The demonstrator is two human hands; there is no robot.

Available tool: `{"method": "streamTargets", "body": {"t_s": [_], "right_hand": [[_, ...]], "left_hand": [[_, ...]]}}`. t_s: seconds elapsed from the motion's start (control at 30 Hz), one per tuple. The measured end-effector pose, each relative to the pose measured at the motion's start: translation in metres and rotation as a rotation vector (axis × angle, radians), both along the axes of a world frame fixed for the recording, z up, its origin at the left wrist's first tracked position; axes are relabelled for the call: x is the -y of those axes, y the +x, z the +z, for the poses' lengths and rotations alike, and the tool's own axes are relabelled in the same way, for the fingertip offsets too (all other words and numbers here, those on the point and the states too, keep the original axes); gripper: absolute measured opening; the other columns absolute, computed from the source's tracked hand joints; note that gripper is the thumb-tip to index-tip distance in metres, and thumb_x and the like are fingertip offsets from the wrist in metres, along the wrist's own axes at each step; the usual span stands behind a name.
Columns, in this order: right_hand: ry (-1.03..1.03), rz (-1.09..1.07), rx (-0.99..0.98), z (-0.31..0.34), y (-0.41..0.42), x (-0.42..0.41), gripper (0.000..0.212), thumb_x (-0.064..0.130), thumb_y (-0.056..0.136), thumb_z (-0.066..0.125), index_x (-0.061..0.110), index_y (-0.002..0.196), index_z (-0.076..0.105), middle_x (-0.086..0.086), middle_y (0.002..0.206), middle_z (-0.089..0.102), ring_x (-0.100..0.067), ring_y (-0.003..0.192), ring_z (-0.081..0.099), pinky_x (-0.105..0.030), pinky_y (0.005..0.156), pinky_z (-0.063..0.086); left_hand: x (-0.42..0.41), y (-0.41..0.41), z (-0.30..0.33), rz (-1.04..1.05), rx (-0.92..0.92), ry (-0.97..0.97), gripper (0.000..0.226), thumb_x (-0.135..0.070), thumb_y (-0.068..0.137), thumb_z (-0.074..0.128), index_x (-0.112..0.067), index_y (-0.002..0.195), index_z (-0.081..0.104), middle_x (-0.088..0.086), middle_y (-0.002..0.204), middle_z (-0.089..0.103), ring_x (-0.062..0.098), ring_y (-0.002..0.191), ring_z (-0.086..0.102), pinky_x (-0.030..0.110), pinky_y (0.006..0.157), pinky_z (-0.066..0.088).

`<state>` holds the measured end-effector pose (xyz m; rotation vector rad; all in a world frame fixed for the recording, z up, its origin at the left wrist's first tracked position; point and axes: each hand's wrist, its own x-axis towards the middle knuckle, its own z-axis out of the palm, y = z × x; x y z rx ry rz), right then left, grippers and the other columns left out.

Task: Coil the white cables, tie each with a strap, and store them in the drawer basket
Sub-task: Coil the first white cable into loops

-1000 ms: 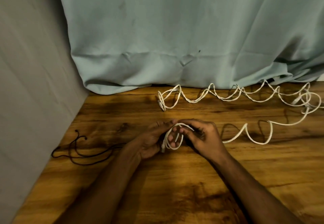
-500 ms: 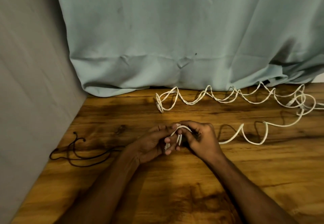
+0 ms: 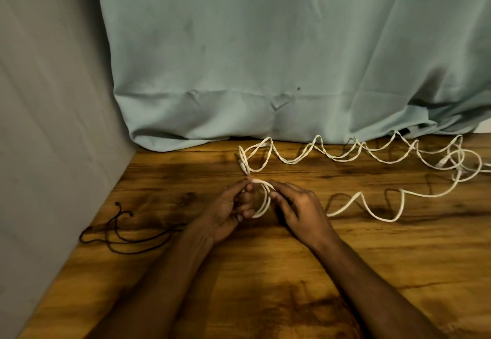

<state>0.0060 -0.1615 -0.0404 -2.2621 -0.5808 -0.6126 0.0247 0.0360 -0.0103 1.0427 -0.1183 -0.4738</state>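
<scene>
At the table's (image 3: 398,272) middle, the left hand (image 3: 228,213) grips a small coil (image 3: 261,200), the right hand (image 3: 300,211) pinching the white cable (image 3: 372,211) trailing rightward toward the right edge.

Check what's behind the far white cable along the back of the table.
A pale blue-green cloth hangs behind the far white cable, its hem on the wooden table. Whatever the cloth covers is hidden.

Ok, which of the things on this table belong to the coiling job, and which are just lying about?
Job: white cable with a small coil started between the left hand and right hand; second white cable lying loose; dark strap cords.
Lying about: teal cloth; wooden table.
</scene>
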Motion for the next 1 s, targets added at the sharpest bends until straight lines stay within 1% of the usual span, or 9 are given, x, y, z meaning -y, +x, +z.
{"method": "streamTargets", "body": {"t_s": [0.13,0.23,0.3,0.4,0.47,0.57,0.77,0.9,1.0], "right_hand": [[-0.179,-0.017,-0.031,-0.001,0.002,0.004,0.05,0.003,0.099,0.063,0.027,0.142,0.064,0.009,0.103,0.068,-0.011,0.092,0.067,-0.028,0.075,0.052],[-0.374,-0.042,0.059,-0.002,0.005,0.006,0.043,0.009,0.098,0.068,0.022,0.139,0.065,0.0,0.103,0.071,-0.024,0.092,0.067,-0.03,0.076,0.044],[-0.502,-0.061,0.159,-0.001,0.003,0.006,0.04,0.012,0.096,0.071,0.024,0.134,0.066,0.003,0.101,0.07,-0.021,0.092,0.065,-0.029,0.078,0.035],[-0.58,-0.031,0.245,-0.001,-0.003,0.009,0.034,0.015,0.091,0.076,0.026,0.123,0.071,0.006,0.102,0.073,-0.017,0.092,0.065,-0.03,0.077,0.039],[-0.587,0.018,0.291,0.002,-0.009,0.007,0.027,0.019,0.093,0.075,0.024,0.119,0.073,0.005,0.104,0.075,-0.018,0.094,0.067,-0.033,0.078,0.048],[-0.596,0.058,0.422,0.006,-0.019,-0.007,0.023,0.021,0.092,0.075,0.019,0.115,0.075,0.002,0.1,0.075,-0.018,0.084,0.066,-0.029,0.068,0.048],[-0.537,0.097,0.622,0.014,-0.019,-0.028,0.021,0.022,0.092,0.082,0.015,0.112,0.077,-0.001,0.108,0.074,-0.018,0.092,0.06,-0.03,0.061,0.048],[-0.456,0.108,0.622,0.028,-0.006,-0.037,0.016,0.029,0.095,0.076,0.016,0.103,0.081,-0.002,0.105,0.073,-0.02,0.098,0.058,-0.031,0.072,0.046],[-0.269,0.126,0.545,0.025,0.004,-0.033,0.016,0.026,0.099,0.074,0.011,0.101,0.08,-0.004,0.103,0.072,-0.021,0.093,0.061,-0.035,0.075,0.05]], "left_hand": [[-0.015,0.008,0.009,0.138,0.053,-0.126,0.032,-0.028,0.104,0.044,-0.017,0.075,0.05,-0.01,0.048,0.031,0.004,0.038,0.026,0.017,0.038,0.026],[-0.024,0.017,0.012,0.273,0.118,-0.111,0.03,-0.028,0.104,0.044,-0.018,0.076,0.05,-0.01,0.046,0.031,0.003,0.036,0.025,0.018,0.036,0.025],[-0.029,0.018,0.012,0.36,0.158,-0.075,0.029,-0.026,0.104,0.046,-0.017,0.077,0.05,-0.009,0.046,0.032,0.004,0.036,0.026,0.018,0.036,0.026],[-0.028,0.015,0.013,0.386,0.201,0.0,0.029,-0.026,0.104,0.047,-0.016,0.076,0.051,-0.009,0.048,0.034,0.005,0.037,0.027,0.019,0.037,0.026],[-0.023,0.011,0.01,0.329,0.276,0.122,0.031,-0.028,0.105,0.046,-0.016,0.077,0.052,-0.009,0.048,0.037,0.006,0.037,0.031,0.022,0.041,0.032],[-0.009,0.003,0.005,0.175,0.405,0.343,0.033,-0.028,0.106,0.044,-0.014,0.078,0.056,-0.004,0.049,0.044,0.014,0.043,0.048,0.031,0.055,0.049],[-0.007,-0.004,0.005,0.186,0.346,0.297,0.033,-0.032,0.106,0.043,-0.013,0.083,0.056,0.003,0.059,0.046,0.015,0.049,0.047,0.025,0.046,0.044],[0.002,-0.008,0.0,0.166,0.318,0.35,0.031,-0.032,0.106,0.043,-0.01,0.103,0.066,0.016,0.082,0.055,0.018,0.062,0.049,0.022,0.048,0.043],[0.009,-0.009,0.004,0.159,0.266,0.303,0.028,-0.026,0.106,0.043,-0.01,0.093,0.062,0.013,0.074,0.045,0.017,0.056,0.043,0.02,0.046,0.044]]}}
